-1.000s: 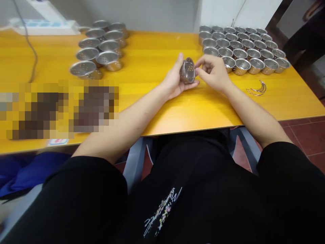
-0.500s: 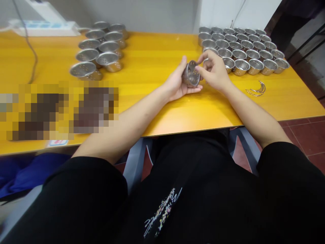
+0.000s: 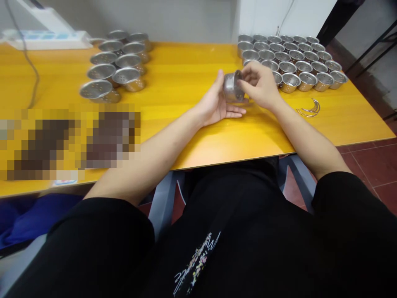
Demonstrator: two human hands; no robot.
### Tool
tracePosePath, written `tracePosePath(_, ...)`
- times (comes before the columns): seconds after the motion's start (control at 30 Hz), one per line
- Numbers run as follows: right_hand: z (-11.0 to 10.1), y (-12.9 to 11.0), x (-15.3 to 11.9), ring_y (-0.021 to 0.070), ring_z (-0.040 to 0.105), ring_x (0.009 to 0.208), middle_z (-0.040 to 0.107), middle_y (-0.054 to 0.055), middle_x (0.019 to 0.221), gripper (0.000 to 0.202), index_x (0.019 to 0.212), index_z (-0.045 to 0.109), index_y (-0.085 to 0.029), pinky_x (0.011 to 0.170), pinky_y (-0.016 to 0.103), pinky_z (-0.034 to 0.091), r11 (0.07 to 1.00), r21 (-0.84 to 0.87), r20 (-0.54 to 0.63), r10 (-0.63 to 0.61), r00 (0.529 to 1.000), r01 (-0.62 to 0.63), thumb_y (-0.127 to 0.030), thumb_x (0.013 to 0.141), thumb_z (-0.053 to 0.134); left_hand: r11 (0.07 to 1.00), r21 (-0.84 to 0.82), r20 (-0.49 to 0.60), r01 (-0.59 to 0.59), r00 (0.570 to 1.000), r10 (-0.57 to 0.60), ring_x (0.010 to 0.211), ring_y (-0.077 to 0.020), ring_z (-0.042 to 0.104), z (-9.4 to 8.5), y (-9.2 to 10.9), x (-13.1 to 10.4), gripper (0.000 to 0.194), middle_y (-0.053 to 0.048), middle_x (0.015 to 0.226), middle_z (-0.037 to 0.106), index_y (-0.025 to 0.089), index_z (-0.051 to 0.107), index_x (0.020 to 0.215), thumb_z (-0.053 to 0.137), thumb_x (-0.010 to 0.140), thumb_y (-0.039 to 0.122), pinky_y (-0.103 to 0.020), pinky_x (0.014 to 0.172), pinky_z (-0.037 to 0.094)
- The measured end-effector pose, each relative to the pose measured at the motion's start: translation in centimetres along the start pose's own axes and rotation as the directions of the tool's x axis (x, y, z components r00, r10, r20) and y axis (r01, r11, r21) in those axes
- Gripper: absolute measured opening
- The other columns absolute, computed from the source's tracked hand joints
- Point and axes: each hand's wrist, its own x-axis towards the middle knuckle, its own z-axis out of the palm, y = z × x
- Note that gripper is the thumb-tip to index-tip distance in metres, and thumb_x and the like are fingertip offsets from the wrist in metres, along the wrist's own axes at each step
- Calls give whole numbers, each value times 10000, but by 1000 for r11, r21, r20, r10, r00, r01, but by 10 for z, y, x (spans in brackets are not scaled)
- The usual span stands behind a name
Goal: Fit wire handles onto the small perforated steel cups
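Note:
A small perforated stainless steel cup is tipped on its side between my two hands above the table, its mouth turned toward the right. My left hand cradles it from the left, thumb upright beside the base and the lower fingers stretched out beneath. With bent fingers and thumb, my right hand grips the cup at its rim. The cup's inside is mostly hidden from me. Several thin curved metal pieces lie on the table to the right of my right forearm.
Rows of similar cups stand upright at the table's back right. Another double row of cups stands at the left. A white power strip with a grey cable lies at the back left. Blurred-out dark items lie front left.
The cup has turned in my hands, so its side wall faces me more and its mouth points right. My left fingers have straightened a little. The whole view has shifted slightly.

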Motion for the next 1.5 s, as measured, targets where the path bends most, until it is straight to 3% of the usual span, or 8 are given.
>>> tracePosePath(0.1,-31,-12,11,104,611,733,691,-73,851,522,934,566,-288,728,308,485,998,63,-120,13,993,-5,126,1086,844,1000,20,13,-9,1000,9,885,-311,981,-4,1,-3,840,-139,1200,992,324,716,1743,604,1218,971,-355,833,796)
tracePosePath(0.37,-198,14,19,71,630,511,671,-100,760,586,973,552,-349,507,412,339,992,24,-591,-86,802,124,214,1121,616,998,52,45,-24,999,22,859,-302,961,-10,0,-3,812,-130,1151,981,277,700,1625,688,1187,960,-363,810,783)
tracePosePath(0.57,-289,40,-78,125,563,522,622,-62,610,569,865,642,-347,647,422,484,902,-23,-627,323,708,-432,203,975,737,998,55,78,7,997,-11,844,-278,961,-8,3,-5,825,-94,1061,968,283,703,1605,676,1194,997,-331,816,761)
tracePosePath(0.6,-296,47,-97,136,541,512,615,-52,589,565,826,650,-335,672,445,478,848,-8,-677,385,627,-530,209,929,759,998,56,82,10,997,-15,837,-275,960,-8,3,-5,840,-90,1048,965,282,700,1612,672,1191,1009,-328,817,759)
tracePosePath(0.73,-309,79,-148,129,570,557,658,-3,648,446,789,689,-297,734,438,515,711,126,-663,579,475,-692,103,953,803,998,63,87,17,996,-22,827,-268,958,-8,3,-4,855,-87,1023,957,269,697,1620,656,1199,1012,-317,807,751)
tracePosePath(0.93,-295,103,-150,136,560,583,675,7,664,424,810,726,-272,793,452,511,634,304,-660,678,323,-711,129,944,704,997,78,73,18,997,-24,845,-263,962,-8,4,-6,819,-102,1039,962,253,702,1596,661,1224,982,-310,819,751)
tracePosePath(1.27,-277,95,-134,167,839,716,842,72,852,442,1032,643,-296,877,416,644,668,384,-616,699,362,-637,133,985,548,997,75,63,13,998,-18,842,-270,954,-7,2,-5,767,-104,1032,956,245,728,1556,691,1242,943,-330,850,763)
tracePosePath(1.5,-278,114,-136,104,677,569,797,-14,764,311,1119,657,-244,573,168,576,666,413,-607,710,358,-621,23,1261,581,987,160,72,-16,997,4,904,-254,946,-5,2,-9,790,-98,1091,955,239,740,1491,700,1224,982,-354,942,776)
